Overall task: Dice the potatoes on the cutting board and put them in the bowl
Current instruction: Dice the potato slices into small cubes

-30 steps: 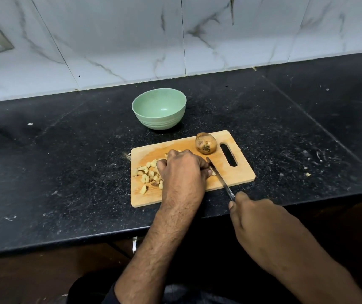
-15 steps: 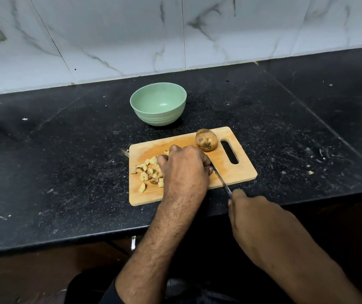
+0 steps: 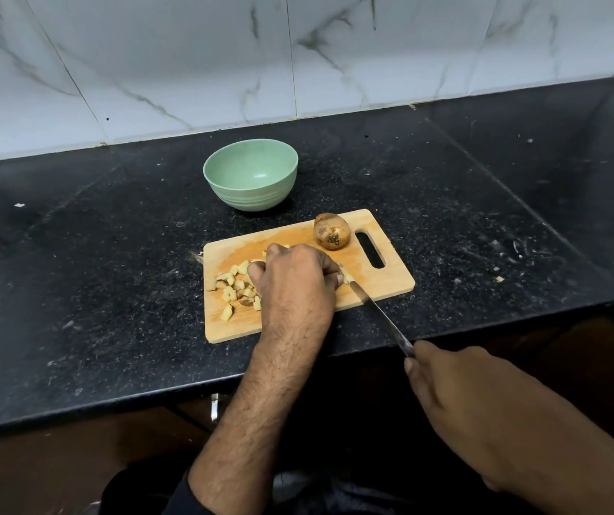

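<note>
A wooden cutting board (image 3: 383, 288) lies on the black counter near its front edge. A whole brown potato (image 3: 332, 231) sits at the board's far right, beside the handle slot. Several pale potato dice (image 3: 232, 288) lie on the board's left half. My left hand (image 3: 294, 280) rests curled over potato pieces in the middle of the board, hiding them. My right hand (image 3: 458, 388) grips the handle of a knife (image 3: 376, 310), whose blade tip reaches under my left fingertips. A light green bowl (image 3: 250, 173) stands empty just behind the board.
The black stone counter (image 3: 93, 254) carries scattered crumbs and peel scraps (image 3: 499, 279) to the right. A white marble-tiled wall (image 3: 298, 57) runs behind. The counter turns a corner at the far right. Below the front edge is dark space.
The knife has slid back toward me along the board's right side, with my right hand pulled nearer. My left hand stays curled over the pieces.
</note>
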A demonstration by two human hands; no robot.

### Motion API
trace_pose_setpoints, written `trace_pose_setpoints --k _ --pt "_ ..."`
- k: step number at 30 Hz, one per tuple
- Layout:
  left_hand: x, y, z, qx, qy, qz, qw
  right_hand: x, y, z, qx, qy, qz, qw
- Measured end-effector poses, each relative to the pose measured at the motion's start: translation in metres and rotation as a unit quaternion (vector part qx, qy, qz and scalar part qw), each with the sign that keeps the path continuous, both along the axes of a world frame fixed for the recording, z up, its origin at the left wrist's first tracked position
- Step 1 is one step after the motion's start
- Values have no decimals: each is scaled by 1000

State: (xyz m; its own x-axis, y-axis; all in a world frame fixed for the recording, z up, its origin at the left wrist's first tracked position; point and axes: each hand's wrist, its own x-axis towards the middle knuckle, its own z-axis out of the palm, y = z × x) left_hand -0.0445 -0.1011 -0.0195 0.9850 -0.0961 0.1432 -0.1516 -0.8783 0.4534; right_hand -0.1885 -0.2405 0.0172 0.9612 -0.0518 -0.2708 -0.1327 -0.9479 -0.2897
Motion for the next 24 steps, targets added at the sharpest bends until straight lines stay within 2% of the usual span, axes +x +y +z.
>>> trace_pose_setpoints --k 7,15,24 --pt "-14 3 3 -29 -19 4 999 3 -5 8 25 -31 -45 998" --pt "-24 -24 1 33 -48 43 997 7 -16 -4 27 -31 -52 998" --pt "-19 -27 -5 -42 -75 60 994 7 -23 -5 32 -32 -50 998"
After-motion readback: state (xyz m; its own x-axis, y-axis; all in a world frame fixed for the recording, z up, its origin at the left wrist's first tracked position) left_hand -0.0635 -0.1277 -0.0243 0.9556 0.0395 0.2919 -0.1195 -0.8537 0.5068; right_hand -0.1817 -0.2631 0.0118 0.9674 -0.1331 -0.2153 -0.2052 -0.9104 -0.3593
